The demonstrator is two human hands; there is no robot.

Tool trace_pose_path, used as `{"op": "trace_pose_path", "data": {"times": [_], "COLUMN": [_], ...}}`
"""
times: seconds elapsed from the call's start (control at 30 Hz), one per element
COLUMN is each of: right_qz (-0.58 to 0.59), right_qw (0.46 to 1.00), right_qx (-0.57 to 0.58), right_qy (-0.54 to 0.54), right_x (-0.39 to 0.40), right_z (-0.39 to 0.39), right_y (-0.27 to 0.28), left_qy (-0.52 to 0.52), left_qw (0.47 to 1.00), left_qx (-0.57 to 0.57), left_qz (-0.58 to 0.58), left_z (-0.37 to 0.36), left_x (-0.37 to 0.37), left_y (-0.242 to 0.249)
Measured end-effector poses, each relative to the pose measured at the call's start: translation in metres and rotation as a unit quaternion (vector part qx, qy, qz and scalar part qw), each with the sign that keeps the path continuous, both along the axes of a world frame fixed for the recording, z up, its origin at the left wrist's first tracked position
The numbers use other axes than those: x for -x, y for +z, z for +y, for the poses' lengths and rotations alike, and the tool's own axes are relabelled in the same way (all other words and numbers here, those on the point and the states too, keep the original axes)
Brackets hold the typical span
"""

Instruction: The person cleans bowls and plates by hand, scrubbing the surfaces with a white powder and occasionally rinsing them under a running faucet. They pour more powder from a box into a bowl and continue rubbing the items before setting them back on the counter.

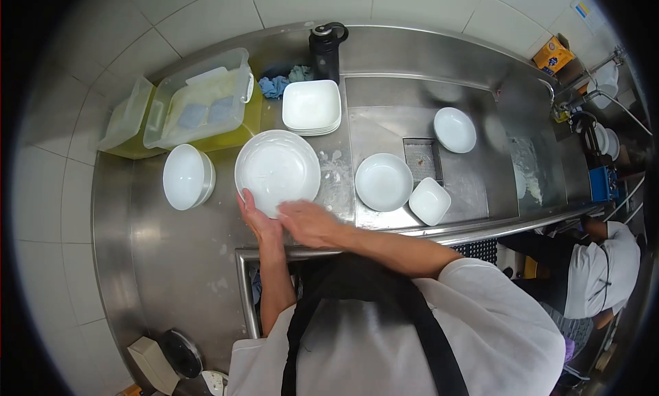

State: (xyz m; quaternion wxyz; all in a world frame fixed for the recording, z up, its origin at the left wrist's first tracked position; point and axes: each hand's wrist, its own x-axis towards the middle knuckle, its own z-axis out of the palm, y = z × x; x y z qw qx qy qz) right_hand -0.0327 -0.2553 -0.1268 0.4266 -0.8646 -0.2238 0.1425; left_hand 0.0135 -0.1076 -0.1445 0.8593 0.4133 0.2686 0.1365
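Note:
A large round white bowl [278,169], wide and shallow, is tilted toward me over the steel counter. My left hand [257,217] grips it at the lower left of the rim, thumb along the outside. Smeared by motion, my right hand [309,223] is at the bowl's bottom edge, its fingertips overlapping the rim. Just behind the bowl stands a stack of square white dishes [311,106]. A stack of white bowls [187,177] sits on its left.
Right of the counter, a sink basin [467,190] holds a round dish [384,182], a square bowl [430,201] and an oval dish [454,130]. At the back are yellowish plastic tubs [206,107], blue cloths [274,87] and a black bottle [325,56]. Another person [597,272] bends at far right.

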Motion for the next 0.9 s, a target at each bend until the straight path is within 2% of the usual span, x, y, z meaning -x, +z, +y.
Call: {"op": "trace_pose_path", "data": {"times": [0.03,0.07,0.13,0.17,0.23,0.27,0.3,0.37,0.4,0.43,0.47,0.5,0.53,0.57,0.6,0.67,0.7,0.73,0.77,0.8,0.87,0.9], "right_qz": [-0.065,-0.090,-0.257,-0.254,-0.217,-0.069,-0.069,-0.061,-0.042,-0.222,-0.396,-0.398,-0.387,-0.370,-0.370,-0.233,-0.230,-0.089,0.057,0.060,0.223,0.274], "right_qw": [0.989,0.980,0.941,0.941,0.972,0.997,0.997,0.968,0.930,0.930,0.889,0.887,0.898,0.907,0.907,0.953,0.953,0.981,0.985,0.984,0.954,0.908], "right_qx": [0.119,0.178,0.185,0.188,0.004,-0.016,-0.019,0.217,0.332,0.286,0.229,0.231,0.195,0.158,0.159,0.121,0.121,0.060,-0.004,-0.005,-0.115,-0.269], "right_qy": [0.052,-0.002,-0.118,-0.118,-0.086,0.042,0.041,0.112,0.153,0.066,-0.026,-0.030,-0.078,-0.123,-0.124,-0.149,-0.154,-0.159,-0.160,-0.166,-0.163,-0.170], "right_x": [-0.007,-0.017,-0.045,-0.050,-0.074,-0.065,-0.061,-0.061,-0.049,-0.057,-0.066,-0.066,-0.066,-0.060,-0.048,-0.019,-0.009,-0.004,0.000,-0.003,-0.020,-0.028], "right_z": [-0.016,-0.025,-0.035,-0.025,0.000,0.002,-0.006,-0.050,-0.062,-0.069,-0.074,-0.073,-0.067,-0.059,-0.048,-0.025,-0.013,-0.003,0.003,0.004,0.002,0.001], "right_y": [0.002,-0.009,-0.044,-0.044,-0.030,0.010,0.016,0.024,0.020,0.009,0.000,0.004,0.007,0.008,-0.002,-0.033,-0.025,-0.003,0.015,0.025,0.039,0.032], "left_qy": [0.000,-0.039,-0.080,-0.116,-0.157,-0.172,-0.186,-0.196,-0.199,-0.197,-0.201,-0.177,-0.152,-0.154,-0.146,-0.137,-0.115,-0.094,-0.102,-0.104,-0.107,-0.111], "left_qw": [1.000,0.999,0.995,0.992,0.986,0.979,0.969,0.967,0.967,0.967,0.966,0.975,0.982,0.982,0.981,0.980,0.987,0.990,0.989,0.988,0.985,0.985], "left_qx": [-0.001,-0.003,0.003,0.026,0.048,0.106,0.159,0.154,0.157,0.156,0.157,0.122,0.089,0.090,0.087,0.086,0.023,-0.039,-0.039,-0.077,-0.117,-0.101], "left_qz": [-0.002,-0.027,-0.051,-0.041,-0.042,-0.042,-0.040,-0.046,-0.034,-0.038,-0.039,-0.054,-0.069,-0.069,-0.092,-0.118,-0.107,-0.100,-0.098,-0.085,-0.073,-0.082], "left_z": [-0.003,-0.010,-0.021,-0.024,-0.026,-0.019,-0.009,-0.001,0.003,0.004,0.002,-0.005,-0.010,-0.012,-0.013,-0.023,-0.028,-0.034,-0.037,-0.039,-0.036,-0.030], "left_x": [0.002,0.007,0.013,0.018,0.012,0.012,0.011,0.002,0.016,0.012,0.011,0.009,0.005,0.006,0.004,-0.002,-0.002,-0.005,-0.005,-0.003,-0.005,-0.013], "left_y": [0.004,0.012,0.011,0.004,-0.012,-0.028,-0.034,0.008,0.017,0.007,-0.002,-0.001,0.000,0.001,0.003,0.009,0.013,0.020,0.028,0.036,0.039,0.035]}}
